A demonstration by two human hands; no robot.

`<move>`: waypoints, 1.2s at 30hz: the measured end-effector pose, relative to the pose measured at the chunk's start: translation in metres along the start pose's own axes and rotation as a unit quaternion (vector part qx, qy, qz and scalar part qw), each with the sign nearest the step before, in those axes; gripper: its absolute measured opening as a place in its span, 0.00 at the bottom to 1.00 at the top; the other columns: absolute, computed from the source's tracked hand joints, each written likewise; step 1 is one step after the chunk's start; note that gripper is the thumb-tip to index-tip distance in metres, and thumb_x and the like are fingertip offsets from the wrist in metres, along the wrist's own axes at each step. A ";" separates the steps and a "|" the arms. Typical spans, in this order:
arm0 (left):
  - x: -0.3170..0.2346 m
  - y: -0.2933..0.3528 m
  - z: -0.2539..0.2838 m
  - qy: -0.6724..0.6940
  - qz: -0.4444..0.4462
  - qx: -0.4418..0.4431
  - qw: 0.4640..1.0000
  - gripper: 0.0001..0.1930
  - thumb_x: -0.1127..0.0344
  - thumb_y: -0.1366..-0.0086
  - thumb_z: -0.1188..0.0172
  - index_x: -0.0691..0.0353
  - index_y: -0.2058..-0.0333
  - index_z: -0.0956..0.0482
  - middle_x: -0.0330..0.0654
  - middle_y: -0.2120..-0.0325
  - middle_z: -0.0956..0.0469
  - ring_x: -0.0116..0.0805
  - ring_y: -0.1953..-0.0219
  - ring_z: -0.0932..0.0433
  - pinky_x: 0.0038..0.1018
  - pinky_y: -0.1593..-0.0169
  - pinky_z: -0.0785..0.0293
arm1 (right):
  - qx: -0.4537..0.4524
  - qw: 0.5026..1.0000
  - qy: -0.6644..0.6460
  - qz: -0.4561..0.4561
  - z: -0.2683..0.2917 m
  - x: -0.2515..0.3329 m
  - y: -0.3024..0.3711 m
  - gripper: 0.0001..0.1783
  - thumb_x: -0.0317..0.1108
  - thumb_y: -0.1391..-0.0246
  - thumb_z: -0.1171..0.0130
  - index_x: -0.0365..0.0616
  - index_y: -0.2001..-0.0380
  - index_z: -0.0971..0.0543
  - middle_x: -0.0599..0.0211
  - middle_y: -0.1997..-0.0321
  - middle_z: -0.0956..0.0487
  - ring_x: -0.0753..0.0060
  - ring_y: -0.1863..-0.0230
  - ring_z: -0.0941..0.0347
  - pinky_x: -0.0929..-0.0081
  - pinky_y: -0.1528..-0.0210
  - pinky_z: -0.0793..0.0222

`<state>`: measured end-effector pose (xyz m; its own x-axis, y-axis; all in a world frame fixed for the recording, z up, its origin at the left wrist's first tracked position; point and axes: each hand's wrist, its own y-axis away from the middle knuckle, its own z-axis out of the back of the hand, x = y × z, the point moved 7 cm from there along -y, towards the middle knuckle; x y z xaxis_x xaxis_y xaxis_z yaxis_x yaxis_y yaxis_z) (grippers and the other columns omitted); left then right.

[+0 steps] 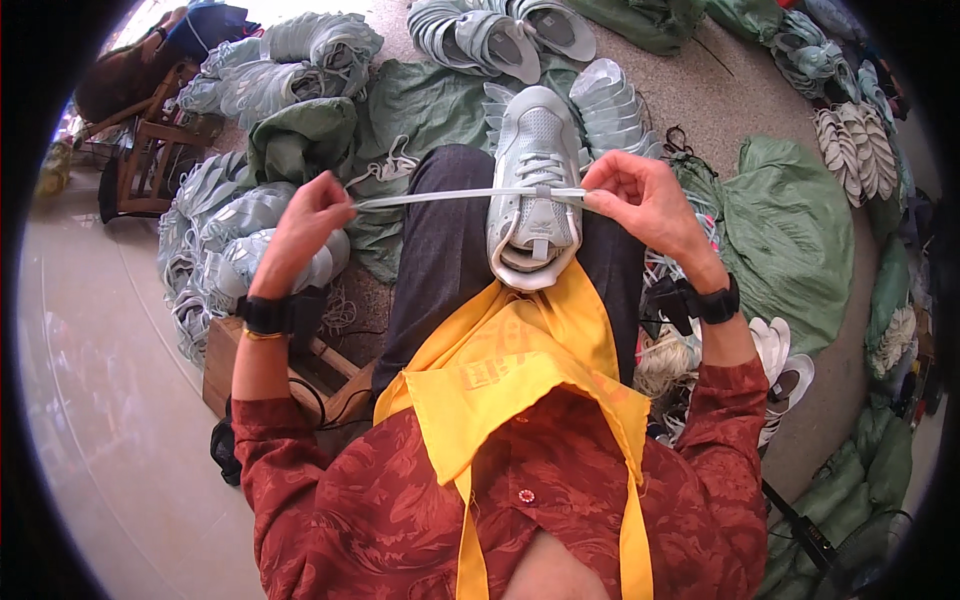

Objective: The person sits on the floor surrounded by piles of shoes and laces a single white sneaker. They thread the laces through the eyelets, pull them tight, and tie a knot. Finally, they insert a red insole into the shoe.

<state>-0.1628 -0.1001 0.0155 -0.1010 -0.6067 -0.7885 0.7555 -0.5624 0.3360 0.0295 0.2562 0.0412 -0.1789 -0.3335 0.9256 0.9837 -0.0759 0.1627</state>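
Note:
A pale grey-green sneaker [537, 135] rests on my lap, toe pointing away from me and heel toward my yellow apron [500, 340]. A flat white shoelace [430, 198] is stretched nearly level across the upper part of its tongue. At the left, my left hand [318, 218] pinches one end of the lace, with a short length trailing past the fingers. My right hand [645, 205] is closed on the lace just right of the shoe. The shoe's front eyelets carry crossed lacing; its heel opening faces me.
Stacked shoe uppers [240, 230] lie on the left, with more bundles [300, 70] behind them. A green sack [785, 240] lies to the right, near loose white shoe parts [855, 150]. Beside my left leg is a wooden stool [225, 365]; a wooden chair [150, 150] stands far left.

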 end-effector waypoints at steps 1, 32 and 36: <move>0.019 0.002 0.015 -0.054 0.014 -0.012 0.998 0.06 0.73 0.38 0.37 0.64 0.68 0.27 0.36 0.74 0.25 0.28 0.72 0.28 0.27 0.67 0.31 | -0.006 1.000 -0.024 0.012 0.001 0.001 0.000 0.06 0.27 0.41 0.34 0.39 0.61 0.18 0.81 0.71 0.22 0.93 0.72 0.30 0.87 0.68 0.33; -0.123 0.022 -0.096 -0.101 -0.319 0.007 0.942 0.04 0.77 0.36 0.42 0.68 0.67 0.29 0.49 0.73 0.25 0.52 0.70 0.23 0.37 0.65 0.28 | -0.211 0.949 0.198 0.127 0.004 0.006 0.040 0.04 0.24 0.43 0.35 0.37 0.65 0.19 0.57 0.67 0.18 0.52 0.65 0.19 0.64 0.63 0.25; -0.109 0.027 -0.100 -0.117 -0.313 0.026 0.942 0.04 0.76 0.36 0.40 0.68 0.66 0.28 0.49 0.71 0.25 0.51 0.69 0.22 0.37 0.65 0.27 | -0.214 0.940 0.218 0.153 0.003 0.009 0.047 0.03 0.24 0.43 0.35 0.38 0.65 0.18 0.56 0.66 0.18 0.52 0.64 0.19 0.64 0.63 0.25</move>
<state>-0.0668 0.0077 0.0590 -0.6601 -0.2515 -0.7078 0.4689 -0.8741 -0.1267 0.0744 0.2523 0.0583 0.0304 -0.7473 0.6638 0.9100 -0.2540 -0.3278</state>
